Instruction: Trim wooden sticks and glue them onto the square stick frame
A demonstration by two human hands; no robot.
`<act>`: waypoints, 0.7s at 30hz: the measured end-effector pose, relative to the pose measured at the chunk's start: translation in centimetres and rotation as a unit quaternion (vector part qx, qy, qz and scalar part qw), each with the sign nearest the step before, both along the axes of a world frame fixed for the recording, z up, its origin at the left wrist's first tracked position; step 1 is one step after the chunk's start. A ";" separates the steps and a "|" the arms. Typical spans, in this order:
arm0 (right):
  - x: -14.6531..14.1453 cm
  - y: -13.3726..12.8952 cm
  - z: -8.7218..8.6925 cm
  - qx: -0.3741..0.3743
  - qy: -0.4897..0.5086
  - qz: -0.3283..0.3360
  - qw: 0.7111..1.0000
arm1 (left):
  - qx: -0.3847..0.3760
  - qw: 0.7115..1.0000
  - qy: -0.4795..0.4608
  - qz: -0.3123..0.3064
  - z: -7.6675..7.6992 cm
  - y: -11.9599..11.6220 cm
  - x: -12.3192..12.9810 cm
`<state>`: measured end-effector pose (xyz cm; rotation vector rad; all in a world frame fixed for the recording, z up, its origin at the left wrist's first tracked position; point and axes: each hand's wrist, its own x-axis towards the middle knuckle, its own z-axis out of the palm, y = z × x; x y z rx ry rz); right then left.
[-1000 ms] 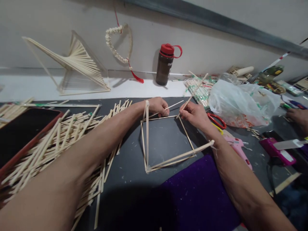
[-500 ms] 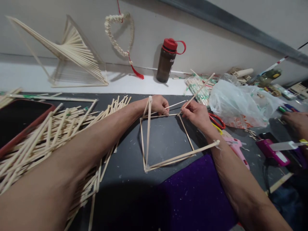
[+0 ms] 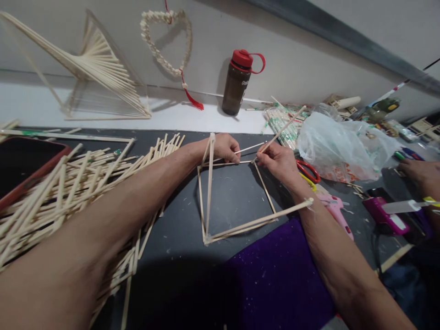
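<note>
Two hands meet at the far corner of a square stick frame [image 3: 237, 197] lying on the dark bench [image 3: 178, 256]. The left hand [image 3: 225, 146] has its fingers pinched together on a thin stick [image 3: 248, 148] that runs across toward the right hand [image 3: 278, 161], whose fingers are clamped on a longer stick [image 3: 287, 123] slanting up and away toward the wrapped bundles [image 3: 280, 123]. Compared with a second ago, little has moved: both grips are the same, the two loose sticks meet at the same corner, and only the view has drifted slightly, so the joint at that corner looks as if it is being held steady rather than reworked. The frame's near corner rests just beside a purple cloth [image 3: 275, 284]. A heap of loose sticks [image 3: 68, 192] lies under the left forearm. Red-handled scissors [image 3: 309, 170] and a pink glue gun [image 3: 335, 208] sit just right of the right wrist, with a plastic bag [image 3: 343, 142] beyond. A brown bottle [image 3: 237, 82] with a red cap stands against the wall. Another person's hand [image 3: 421, 176] shows at the right edge.
</note>
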<state>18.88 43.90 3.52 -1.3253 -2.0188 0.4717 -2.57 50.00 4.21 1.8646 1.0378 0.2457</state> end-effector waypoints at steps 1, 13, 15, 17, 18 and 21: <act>0.0 0.0 0.0 0.001 -0.002 0.000 1.000 | -0.001 1.000 0.000 0.000 0.1 0.0 0.0; 0.2 0.3 -1.1 0.002 0.034 -0.007 0.999 | -0.007 1.000 0.013 0.011 0.3 -0.3 0.1; 0.1 0.4 -1.4 0.006 0.043 -0.012 0.999 | -0.002 1.000 0.011 0.009 0.2 -0.2 0.1; 0.1 0.4 -1.7 0.015 0.041 -0.021 0.999 | 0.002 1.000 0.007 0.010 0.1 -0.2 0.1; 0.0 0.4 -1.7 0.020 0.040 -0.023 0.999 | 0.002 1.000 0.007 0.011 0.1 -0.2 0.1; -0.1 0.3 -1.8 0.032 0.038 -0.024 0.998 | 0.001 1.000 0.006 0.013 0.0 -0.2 0.0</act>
